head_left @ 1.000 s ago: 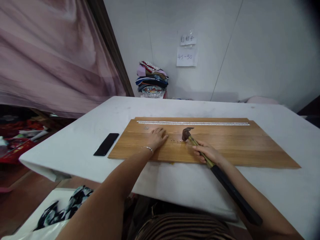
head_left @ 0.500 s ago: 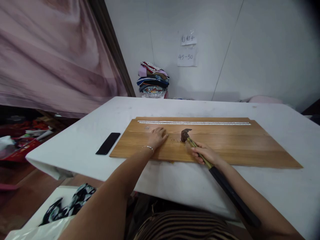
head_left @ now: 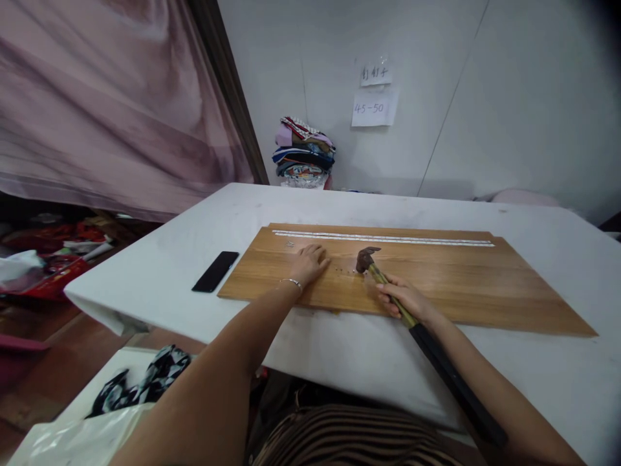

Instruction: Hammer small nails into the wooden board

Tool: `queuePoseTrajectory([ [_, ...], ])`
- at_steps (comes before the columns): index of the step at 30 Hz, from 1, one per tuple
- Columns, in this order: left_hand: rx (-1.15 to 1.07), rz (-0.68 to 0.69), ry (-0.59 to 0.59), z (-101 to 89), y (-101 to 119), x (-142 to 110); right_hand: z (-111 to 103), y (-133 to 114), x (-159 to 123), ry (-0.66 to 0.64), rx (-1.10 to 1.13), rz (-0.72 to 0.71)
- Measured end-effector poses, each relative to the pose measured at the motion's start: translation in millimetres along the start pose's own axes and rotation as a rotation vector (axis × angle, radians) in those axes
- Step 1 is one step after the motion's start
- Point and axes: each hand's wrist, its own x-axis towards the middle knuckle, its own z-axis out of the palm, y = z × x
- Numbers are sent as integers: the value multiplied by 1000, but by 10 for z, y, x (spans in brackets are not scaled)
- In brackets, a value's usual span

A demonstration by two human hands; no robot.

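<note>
While the right hand [head_left: 400,296] closes around a hammer [head_left: 436,358], its head over the wooden board [head_left: 460,278], the left hand [head_left: 308,263] rests nearby, loosely spread, apparently empty; a sideways slip could bruise those fingers.

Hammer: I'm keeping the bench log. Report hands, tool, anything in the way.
Right hand grips hammer near its head. Left hand rests on board. Hammer head at board, contact unclear. Phone beside board, not blocking.
</note>
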Motion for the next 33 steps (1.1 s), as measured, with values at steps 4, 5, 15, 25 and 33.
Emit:
queuePoseTrajectory([
  [4, -4, 4, 2, 2, 0, -1, 7, 7, 4, 8, -12, -2],
  [5, -4, 6, 2, 1, 1, -2, 9, 7, 5, 6, -11, -1],
  [15, -8, -1, -18, -35, 25, -7, 8, 9, 9, 5, 25, -19],
  [25, -3, -4, -17, -48, 42, -6, 4, 51, 24, 7, 10, -47],
  [33, -4, 2, -9, -19, 14, -3, 14, 57, 32, 6, -4, -43],
])
